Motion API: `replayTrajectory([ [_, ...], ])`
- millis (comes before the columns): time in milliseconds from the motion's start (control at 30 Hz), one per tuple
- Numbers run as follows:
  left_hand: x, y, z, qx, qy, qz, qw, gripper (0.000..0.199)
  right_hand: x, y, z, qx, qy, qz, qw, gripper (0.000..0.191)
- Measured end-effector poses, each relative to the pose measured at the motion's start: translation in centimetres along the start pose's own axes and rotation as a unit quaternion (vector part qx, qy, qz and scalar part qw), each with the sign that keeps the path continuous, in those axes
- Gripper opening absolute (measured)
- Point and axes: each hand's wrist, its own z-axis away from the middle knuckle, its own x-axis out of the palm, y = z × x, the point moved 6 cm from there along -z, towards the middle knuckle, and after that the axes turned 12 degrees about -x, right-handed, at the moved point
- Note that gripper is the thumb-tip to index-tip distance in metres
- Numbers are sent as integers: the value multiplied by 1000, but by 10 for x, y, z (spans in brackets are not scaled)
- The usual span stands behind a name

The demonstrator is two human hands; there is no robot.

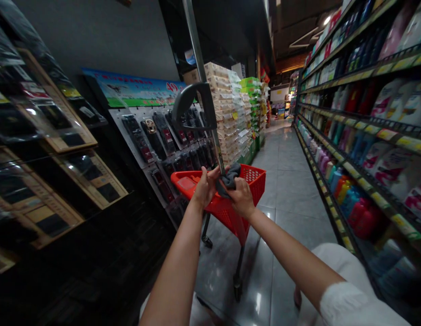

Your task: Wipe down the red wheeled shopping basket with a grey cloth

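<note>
My right hand (242, 197) is closed on a grey cloth (233, 174), which is bunched against the lower end of a slanting metal pole (195, 34). My left hand (205, 186) is on the other side of the pole, thumb up and fingers stretched toward it. Its fingertips are partly hidden by the pole and cloth. A grey D-shaped plastic handle (183, 106) sits on the pole farther up. Both hands are over a red plastic shopping cart (234, 222) with a perforated basket and thin wheeled legs.
Packaged belts or similar goods (163, 131) hang on a rack to the left, beside boxed sets (95, 174). Stacked cartons (224, 108) stand behind the cart. Shelves of bottles (353, 181) line the right side. A grey tiled floor (288, 181) runs down the aisle.
</note>
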Motion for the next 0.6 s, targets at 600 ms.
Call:
replayTrajectory([
  [600,-17,2,7,108,92,-66,988,62,-69,30,-117,17,197,-115,973,63],
])
